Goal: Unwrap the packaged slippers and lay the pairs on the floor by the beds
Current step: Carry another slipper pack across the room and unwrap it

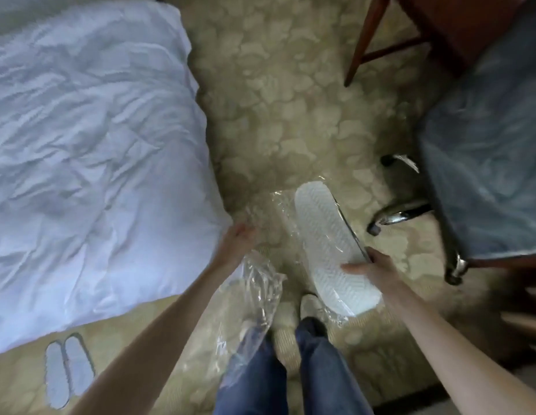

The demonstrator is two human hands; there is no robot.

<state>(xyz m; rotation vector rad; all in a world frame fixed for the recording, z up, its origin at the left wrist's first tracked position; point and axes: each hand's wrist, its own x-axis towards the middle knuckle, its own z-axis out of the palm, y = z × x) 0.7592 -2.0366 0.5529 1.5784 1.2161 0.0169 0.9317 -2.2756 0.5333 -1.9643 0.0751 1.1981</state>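
Slippers coming out of the wrap
Right hand (371, 269) grips slippers (329, 250); left hand (235, 242), at 9 o'clock, pinches wrap (260, 283).

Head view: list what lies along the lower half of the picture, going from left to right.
Pair of slippers on the carpet → left hand → clear plastic wrapper → white slipper sole → right hand → chrome chair base.

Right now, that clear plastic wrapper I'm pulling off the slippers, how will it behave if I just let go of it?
The clear plastic wrapper hangs crumpled and limp from the left hand, so it is probably floppy and very light. Dropped, it would likely drift and settle loosely on the carpet. Its glossy film looks slippery to grip.
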